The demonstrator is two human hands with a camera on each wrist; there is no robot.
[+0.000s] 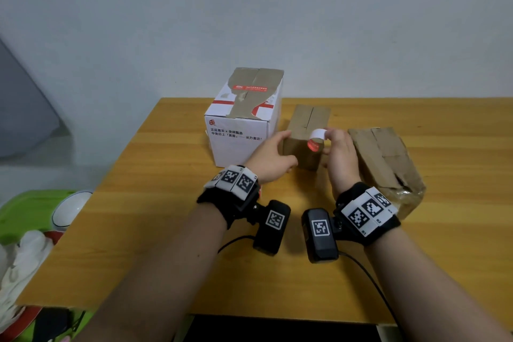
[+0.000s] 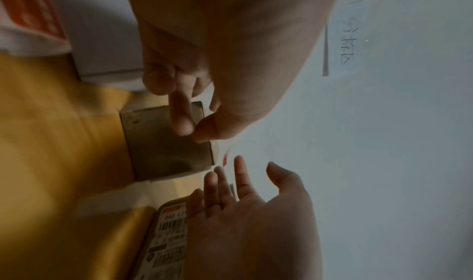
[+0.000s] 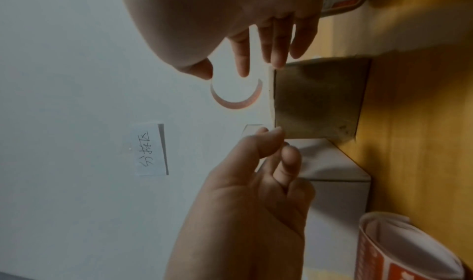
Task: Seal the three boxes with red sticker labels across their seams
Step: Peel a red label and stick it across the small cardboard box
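Holding a curled red sticker label (image 1: 316, 139) over the near end of the middle brown box (image 1: 306, 136), I am pinching it in my right hand (image 1: 339, 154) between thumb and fingers, with its white backing side arching upward and the red face curving beneath. My left hand (image 1: 270, 157) is bracing the box's near left corner, fingers bent against the cardboard, but I cannot tell whether they are truly gripping it or only pressing.

The box stands on the wooden table (image 1: 138, 203) between the white printed box (image 1: 244, 119), which already carries a red label across its top seam, and the crumpled brown box (image 1: 388, 164) to the right, whose seam looks bare. The middle box's top seam is running away from me, so I am judging that the label should go crosswise over it, half on each flap.

To do this well, I am planning to uncurl the label first, since it is bowing strongly in the right wrist view and could stick to itself. Touching one end down on one flap, then smoothing across the seam, should avoid wrinkles. My left hand should be keeping the flaps level and the light box from sliding. A roll of labels (image 3: 409, 250) is lying near, ready for the last box.
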